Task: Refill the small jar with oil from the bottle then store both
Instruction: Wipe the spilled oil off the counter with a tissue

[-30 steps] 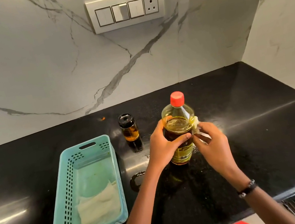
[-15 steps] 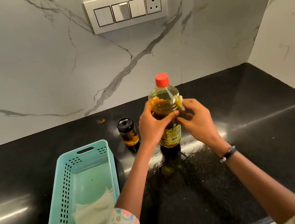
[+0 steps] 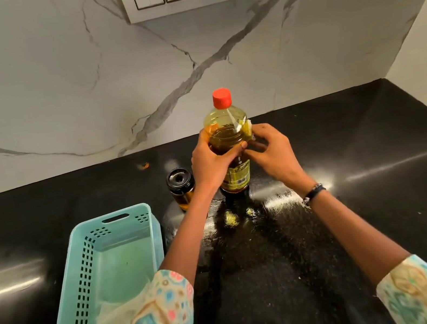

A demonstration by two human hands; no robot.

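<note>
Upright, capped bottle [image 3: 229, 142], both hands gripping, left hand [image 3: 211, 162], right hand [image 3: 273, 151]

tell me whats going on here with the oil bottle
A person stands at a black counter holding an upright oil bottle with its red cap on. The left hand wraps round its body, while the right hand pinches a small pale wad against its side, seemingly wiping it. The small jar, black-lidded and holding some oil, stands just left of the bottle. A teal basket with a pale cloth inside sits to the left.
</note>
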